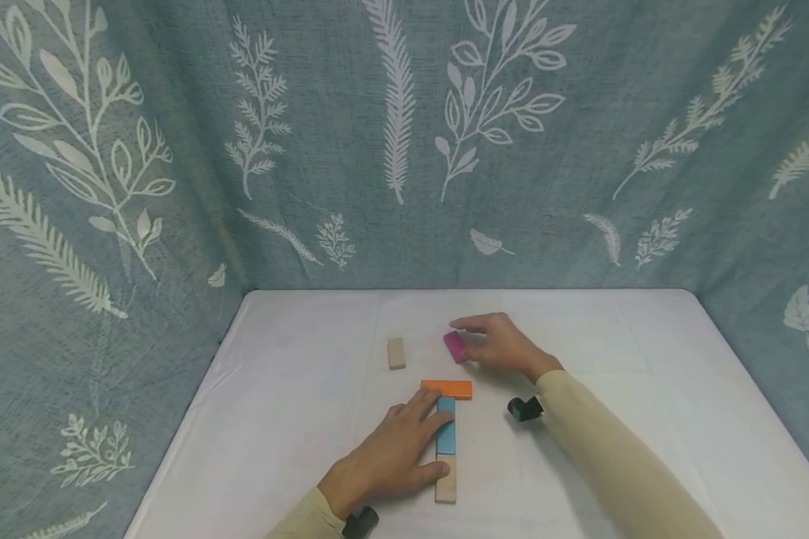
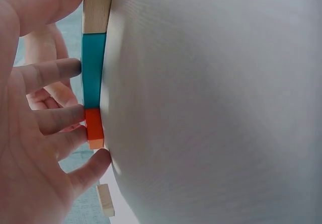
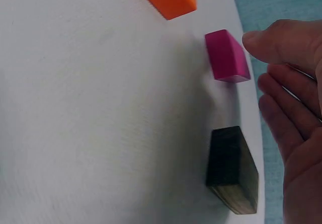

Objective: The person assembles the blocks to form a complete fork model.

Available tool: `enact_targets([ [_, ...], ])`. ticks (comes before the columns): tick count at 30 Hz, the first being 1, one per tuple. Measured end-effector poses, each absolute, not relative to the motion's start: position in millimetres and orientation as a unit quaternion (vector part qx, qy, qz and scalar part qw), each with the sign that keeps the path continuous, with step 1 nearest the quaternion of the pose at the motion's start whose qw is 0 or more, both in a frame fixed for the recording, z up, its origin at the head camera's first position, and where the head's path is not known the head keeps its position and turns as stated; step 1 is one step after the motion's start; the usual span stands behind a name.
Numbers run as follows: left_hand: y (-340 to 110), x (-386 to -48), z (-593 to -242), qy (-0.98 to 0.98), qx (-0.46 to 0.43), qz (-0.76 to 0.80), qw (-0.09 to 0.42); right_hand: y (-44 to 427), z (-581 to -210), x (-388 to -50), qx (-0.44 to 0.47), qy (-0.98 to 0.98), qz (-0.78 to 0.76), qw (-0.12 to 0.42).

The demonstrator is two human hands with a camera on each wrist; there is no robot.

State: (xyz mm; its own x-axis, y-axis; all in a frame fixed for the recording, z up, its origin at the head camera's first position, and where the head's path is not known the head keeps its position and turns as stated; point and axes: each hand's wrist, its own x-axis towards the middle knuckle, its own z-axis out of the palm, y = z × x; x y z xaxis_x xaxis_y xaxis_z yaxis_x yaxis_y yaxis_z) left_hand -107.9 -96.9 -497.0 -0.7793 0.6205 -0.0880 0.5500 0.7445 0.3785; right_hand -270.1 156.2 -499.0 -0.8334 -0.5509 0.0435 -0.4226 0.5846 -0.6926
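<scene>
My left hand (image 1: 398, 445) lies with fingers spread over a line of blocks. Its thumb touches a plain wooden block (image 1: 446, 486), the index finger a blue block (image 1: 446, 442), and further fingers reach an orange block (image 1: 455, 390). The wooden and blue blocks run end to end, and the orange one lies crosswise at their far end. My right hand (image 1: 502, 346) is extended at a magenta block (image 1: 453, 346), thumb right beside it; contact is unclear. Below that hand, in the right wrist view, sits a dark block (image 3: 229, 158), hidden from the head view.
Another plain wooden block (image 1: 395, 353) lies left of the magenta one. White cloth covers the table (image 1: 297, 359). A blue-green curtain (image 1: 337, 150) with white leaf patterns hangs behind and at the sides.
</scene>
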Motion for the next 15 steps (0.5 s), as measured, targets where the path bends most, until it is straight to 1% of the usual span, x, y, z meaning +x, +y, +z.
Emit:
enact_targets([
  [8, -96.3, -107.5, -496.8, 0.927, 0.312, 0.177, 0.108, 152.3, -502.4, -270.2, -0.269, 0.889, -0.358, 0.098],
  [15, -96.6, -106.9, -496.1, 0.927, 0.309, 0.18, 0.116, 155.8, -506.4, -269.5, -0.259, 0.895, -0.354, 0.082],
])
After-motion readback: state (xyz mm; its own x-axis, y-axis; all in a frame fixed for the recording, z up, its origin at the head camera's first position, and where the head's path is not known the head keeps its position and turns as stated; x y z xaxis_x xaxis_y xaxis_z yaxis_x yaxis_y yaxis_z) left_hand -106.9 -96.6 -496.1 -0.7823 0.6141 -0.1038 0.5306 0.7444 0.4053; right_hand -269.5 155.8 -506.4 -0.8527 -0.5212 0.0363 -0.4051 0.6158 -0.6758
